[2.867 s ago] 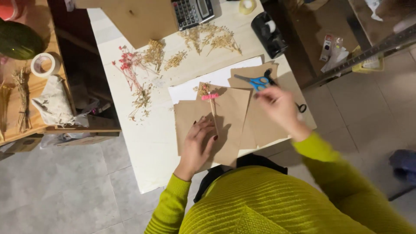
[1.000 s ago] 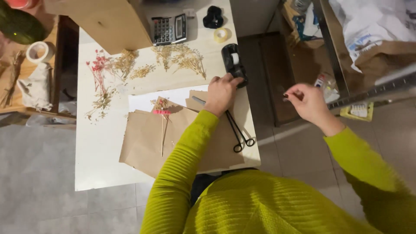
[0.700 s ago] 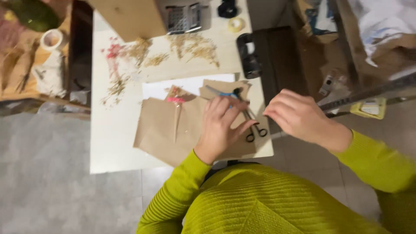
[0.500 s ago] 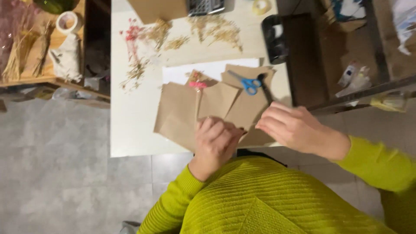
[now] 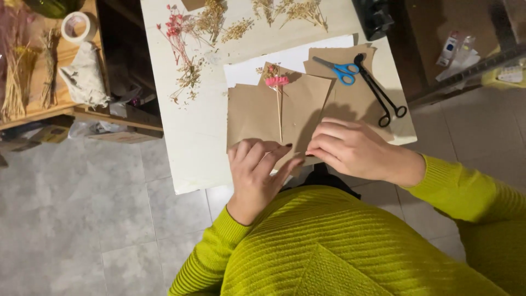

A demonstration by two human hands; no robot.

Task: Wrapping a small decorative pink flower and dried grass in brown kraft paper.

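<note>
Folding step, by the look of it: 2 hands at the tabletop's (image 5: 197,148) near edge. Left hand (image 5: 257,170) spread flat, fingers pressing the brown paper's (image 5: 255,112) lower edge. Right hand (image 5: 350,148) pinching the paper's lower right flap. Pink dried flower (image 5: 277,82) lying along the centre crease. Next, probably: lifting the flap over the stem without shifting it. Blue scissors (image 5: 341,70) toward the far right corner.
</note>
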